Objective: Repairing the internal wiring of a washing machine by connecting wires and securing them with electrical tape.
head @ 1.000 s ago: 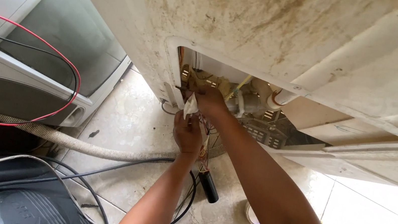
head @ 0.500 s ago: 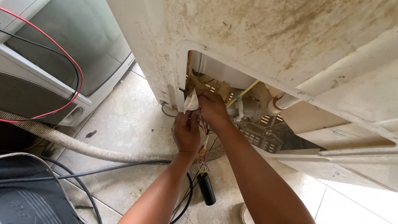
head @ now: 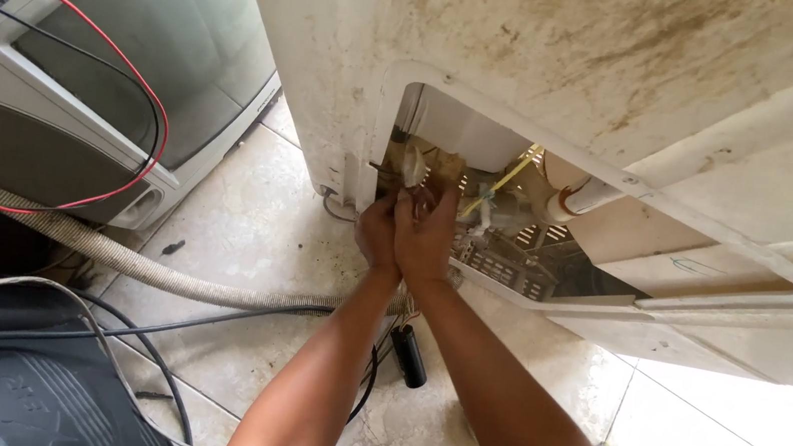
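At the mouth of the rectangular opening (head: pixel 483 178) cut into the stained white appliance casing (head: pixel 637 71), both hands are working side by side, touching each other. Left hand (head: pixel 379 236) sits at 9 o'clock of the right hand (head: pixel 426 232); both grips are curled in tight at a small pale connector with brownish wiring (head: pixel 415 167), which sits just inside the opening's left edge, at 12 o'clock from the knuckles. Whether each grip actually pinches that piece, I cannot tell — the fingertips are tucked behind the backs of the hands. Deeper in the cavity, at 3 o'clock, there's a white pipe with a red band (head: pixel 576 200) and a yellow wire (head: pixel 502 181) over a slotted grille (head: pixel 502 266). Down on the tiled floor (head: pixel 255 226), a black cylinder (head: pixel 408 356) hangs on wires between the two forearms, at 6 o'clock. A ribbed grey hose (head: pixel 110 253) runs across at 8 o'clock, and a red cable (head: pixel 132 80) loops over another grey-and-white machine (head: pixel 106 46) at 10 o'clock.
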